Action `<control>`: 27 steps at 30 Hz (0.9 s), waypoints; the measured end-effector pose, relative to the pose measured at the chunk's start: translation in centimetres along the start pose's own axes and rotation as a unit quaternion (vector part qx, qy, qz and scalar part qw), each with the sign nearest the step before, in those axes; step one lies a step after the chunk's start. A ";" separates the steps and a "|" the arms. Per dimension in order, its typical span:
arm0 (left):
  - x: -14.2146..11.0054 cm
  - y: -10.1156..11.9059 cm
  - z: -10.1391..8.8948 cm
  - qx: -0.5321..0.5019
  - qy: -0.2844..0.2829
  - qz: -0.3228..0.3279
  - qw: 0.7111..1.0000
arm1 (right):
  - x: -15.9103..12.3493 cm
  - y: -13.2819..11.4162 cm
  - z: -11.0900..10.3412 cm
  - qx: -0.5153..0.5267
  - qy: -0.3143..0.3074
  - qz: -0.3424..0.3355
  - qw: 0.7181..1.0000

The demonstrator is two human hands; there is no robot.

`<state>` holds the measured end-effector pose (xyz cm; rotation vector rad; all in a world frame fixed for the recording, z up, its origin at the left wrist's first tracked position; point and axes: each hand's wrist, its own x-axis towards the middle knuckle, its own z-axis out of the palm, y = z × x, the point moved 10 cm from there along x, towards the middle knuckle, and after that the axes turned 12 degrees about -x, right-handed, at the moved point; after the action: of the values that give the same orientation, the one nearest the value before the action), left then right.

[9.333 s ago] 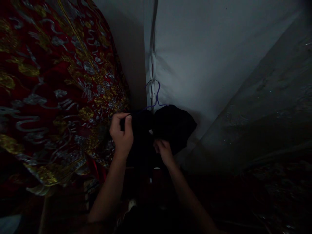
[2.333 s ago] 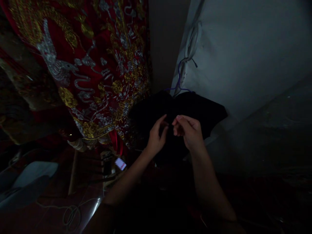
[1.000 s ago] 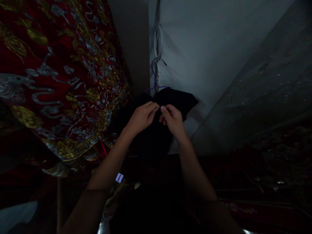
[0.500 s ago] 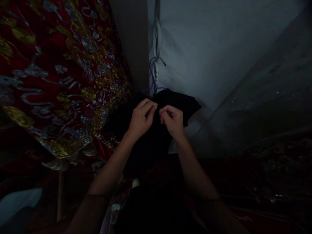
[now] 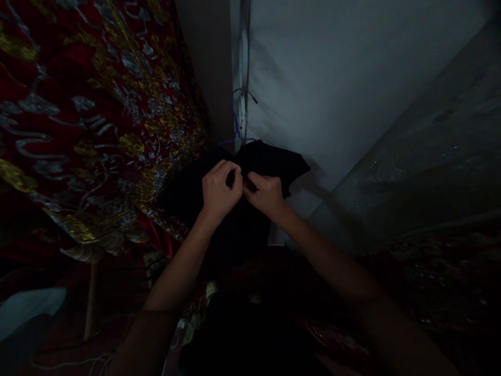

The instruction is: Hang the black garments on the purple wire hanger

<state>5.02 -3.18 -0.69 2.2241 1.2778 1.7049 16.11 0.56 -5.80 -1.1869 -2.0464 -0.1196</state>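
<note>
Black garment hangs beside a dim, pale wall, left grip and right grip pinched closed on its cloth.

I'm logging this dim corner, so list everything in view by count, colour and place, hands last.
black garment: 1, black, centre, on the purple hanger
purple hanger: 1, purple, centre, hooked at the pale rail
pale rail: 1, whitish, upper centre, along the edge of the wall
wall: 1, grey, upper centre to right
embroidered cloth: 1, red, gold and silver, left
glinting sheet: 1, dull grey, right
wooden pole: 1, brown, lower left
smooth item: 1, blue-grey, lower left, kind unclear
dotted item: 1, pale, bottom centre, perhaps a shoe
left hand: 1, bare, before the black garment
right hand: 1, bare, beside the left hand
Other dark clutter: uncountable
</note>
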 end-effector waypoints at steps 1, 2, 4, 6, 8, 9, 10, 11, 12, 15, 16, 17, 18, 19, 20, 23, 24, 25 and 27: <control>0.1 -0.1 -0.1 0.000 0.009 -0.002 1.000 | 0.1 -0.1 0.1 -0.010 -0.007 -0.005 1.000; 0.1 -0.2 -0.2 0.000 0.016 -0.005 1.000 | 0.2 -0.2 0.2 -0.017 -0.012 -0.011 1.000; 0.1 -0.6 -0.2 0.000 0.026 -0.009 1.000 | 0.6 -0.3 0.4 -0.025 -0.022 -0.022 0.999; 0.0 -1.0 0.1 0.004 0.023 -0.010 1.000 | 1.2 -0.3 0.9 -0.035 -0.039 -0.032 0.998; 0.1 -1.5 0.5 0.012 0.011 -0.008 1.000 | 1.3 -0.1 1.8 -0.054 -0.061 -0.034 0.996; 0.3 -1.7 0.4 0.014 0.013 -0.004 1.000 | 1.1 0.0 2.6 -0.065 -0.080 -0.039 0.994; 0.7 -1.8 -0.2 0.013 0.027 0.002 1.000 | 0.5 -0.1 3.7 -0.076 -0.107 -0.049 0.990; 1.2 -1.7 -1.1 0.009 0.054 0.010 0.998 | -0.4 -0.2 5.0 -0.082 -0.142 -0.065 0.984; 1.8 -1.6 -2.3 0.003 0.088 0.020 0.996 | -1.6 -0.5 6.6 -0.080 -0.182 -0.083 0.977; 3.6 -1.1 -5.4 -0.025 0.132 0.042 0.990 | -4.9 -0.6 9.7 -0.030 -0.250 -0.073 0.965; 4.2 -1.0 -5.7 -0.038 0.109 0.044 0.992 | -5.2 -0.4 9.8 0.000 -0.237 -0.039 0.971; 4.7 -1.0 -5.6 -0.052 0.073 0.043 0.995 | -5.1 -0.1 9.3 0.037 -0.208 0.001 0.977; 4.9 -1.0 -5.3 -0.067 0.034 0.040 0.996 | -4.7 0.1 8.4 0.080 -0.170 0.040 0.981; 4.9 -1.0 -4.9 -0.082 -0.002 0.036 0.996 | -4.0 0.1 7.2 0.127 -0.129 0.072 0.981; 4.7 -1.1 -4.5 -0.096 -0.032 0.032 0.994 | -3.1 0.0 6.0 0.175 -0.094 0.094 0.976; 3.9 -1.7 -3.3 -0.118 -0.089 0.029 0.989 | 0.1 -0.9 3.0 0.281 -0.041 0.114 0.952; 3.7 -1.9 -3.0 -0.121 -0.102 0.031 0.987 | 1.0 -1.1 2.4 0.296 -0.038 0.112 0.948; 3.5 -2.1 -2.7 -0.122 -0.114 0.034 0.985 | 1.7 -1.4 2.0 0.306 -0.038 0.109 0.945; 3.3 -2.3 -2.2 -0.124 -0.136 0.044 0.982 | 2.5 -1.5 1.7 0.321 -0.037 0.108 0.940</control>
<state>2.05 -0.55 1.59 2.2915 0.8686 1.4293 13.23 2.22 -4.98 -0.9837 -1.7851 0.6608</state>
